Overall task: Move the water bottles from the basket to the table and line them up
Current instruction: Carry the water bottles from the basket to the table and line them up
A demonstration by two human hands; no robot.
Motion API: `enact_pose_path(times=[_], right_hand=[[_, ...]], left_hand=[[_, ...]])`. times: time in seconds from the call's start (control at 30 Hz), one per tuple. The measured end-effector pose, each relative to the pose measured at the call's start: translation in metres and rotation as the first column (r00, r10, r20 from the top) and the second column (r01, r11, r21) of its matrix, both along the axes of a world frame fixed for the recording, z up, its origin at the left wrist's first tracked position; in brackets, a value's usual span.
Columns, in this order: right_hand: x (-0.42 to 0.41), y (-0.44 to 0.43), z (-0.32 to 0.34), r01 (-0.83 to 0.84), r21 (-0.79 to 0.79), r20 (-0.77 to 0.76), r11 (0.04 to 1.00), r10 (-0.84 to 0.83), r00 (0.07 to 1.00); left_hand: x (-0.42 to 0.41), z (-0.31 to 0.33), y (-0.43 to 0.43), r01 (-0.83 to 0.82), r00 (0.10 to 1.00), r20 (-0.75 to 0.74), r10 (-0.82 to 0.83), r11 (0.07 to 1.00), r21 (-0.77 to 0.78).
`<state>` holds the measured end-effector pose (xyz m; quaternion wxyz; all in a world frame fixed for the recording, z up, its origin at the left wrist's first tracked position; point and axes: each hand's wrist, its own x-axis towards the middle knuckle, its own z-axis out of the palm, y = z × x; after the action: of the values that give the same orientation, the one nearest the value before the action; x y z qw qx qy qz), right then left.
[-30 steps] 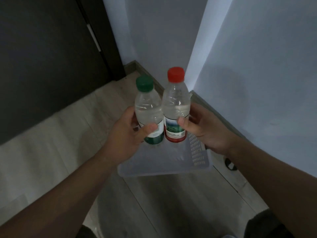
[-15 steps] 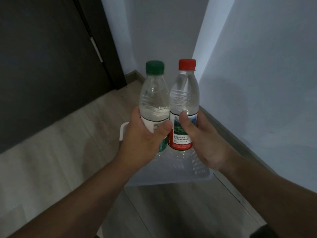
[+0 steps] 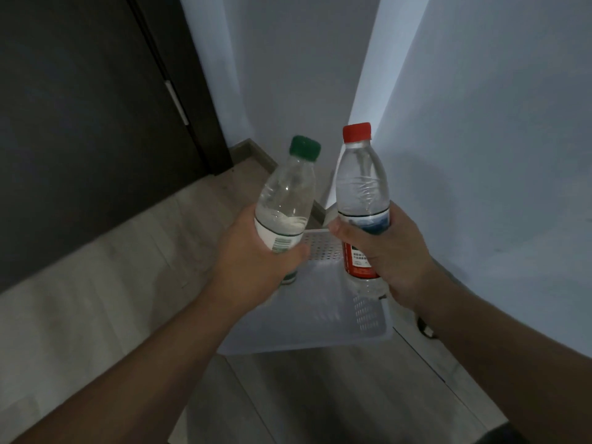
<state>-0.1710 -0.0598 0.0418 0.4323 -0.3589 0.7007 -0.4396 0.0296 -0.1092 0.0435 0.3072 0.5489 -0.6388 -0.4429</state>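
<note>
Pale wood-look flooring (image 3: 80, 315) fills the lower left, dark door (image 3: 80, 123) upper left, white walls (image 3: 480, 155) right. Centre-frame above the white basket (image 3: 307, 318), I see the left hand (image 3: 253, 264) grasping the green-capped bottle (image 3: 285, 200), the right hand (image 3: 394, 257) the red-capped bottle (image 3: 362, 187); label print unreadable.

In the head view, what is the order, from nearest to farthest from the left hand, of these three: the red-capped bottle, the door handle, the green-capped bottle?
1. Green-capped bottle: held in the left hand.
2. Red-capped bottle: beside it, in the right hand.
3. Door handle: far back, on the left.
</note>
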Motion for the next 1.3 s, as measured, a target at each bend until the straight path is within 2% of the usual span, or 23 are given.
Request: enact_pose_path(times=[0.13,0.2,0.27,0.33,0.43,0.47,0.53,0.7,0.8,0.93,1.2,1.3], right_hand=[[-0.009,-0.001,0.004,-0.003,0.037,-0.371,0.999,0.017,0.929],[-0.014,0.001,0.008,-0.031,0.027,-0.48,0.999,0.041,0.876],[-0.02,0.002,0.01,-0.065,0.025,-0.618,0.998,0.067,0.784],[-0.027,0.004,0.012,-0.103,0.051,-0.781,0.993,0.104,0.616],[-0.038,0.006,0.008,-0.187,0.117,-0.956,0.975,0.162,0.246],[-0.041,0.007,0.006,-0.201,0.132,-0.973,0.971,0.165,0.158],[-0.045,0.008,0.003,-0.204,0.142,-0.984,0.969,0.161,0.079],[-0.042,0.011,0.025,-0.169,0.195,-0.977,0.966,0.206,0.046],[-0.038,0.031,0.076,-0.109,0.179,-0.974,0.978,0.192,0.118],[-0.03,0.064,0.19,-0.051,0.226,-0.949,0.973,0.231,0.216],[-0.034,0.102,0.504,-0.003,0.259,-0.943,0.966,0.254,0.217],[-0.034,0.116,0.6,-0.002,0.235,-0.949,0.972,0.229,0.216]], left_hand=[[0.009,-0.001,-0.003,0.126,0.97,0.222,-0.098,0.985,-0.116],[0.013,-0.001,-0.005,0.239,0.909,0.384,-0.163,0.957,-0.161],[0.015,-0.003,-0.007,0.353,0.819,0.545,-0.179,0.906,-0.234],[0.015,-0.004,-0.006,0.463,0.718,0.676,-0.167,0.839,-0.286],[0.017,-0.008,-0.004,0.602,0.561,0.818,-0.128,0.741,-0.296],[0.017,-0.008,-0.003,0.64,0.517,0.848,-0.116,0.711,-0.292],[0.016,-0.008,-0.002,0.687,0.452,0.886,-0.101,0.673,-0.274],[0.005,0.01,-0.002,0.715,0.397,0.913,-0.089,0.654,-0.247],[0.003,0.061,0.005,0.727,0.39,0.917,-0.079,0.637,-0.254],[0.003,0.184,0.024,0.717,0.373,0.91,-0.18,0.679,-0.159],[0.003,0.496,0.065,0.788,0.283,0.916,-0.285,0.614,-0.053],[0.002,0.587,0.079,0.819,0.284,0.923,-0.259,0.566,-0.094]])
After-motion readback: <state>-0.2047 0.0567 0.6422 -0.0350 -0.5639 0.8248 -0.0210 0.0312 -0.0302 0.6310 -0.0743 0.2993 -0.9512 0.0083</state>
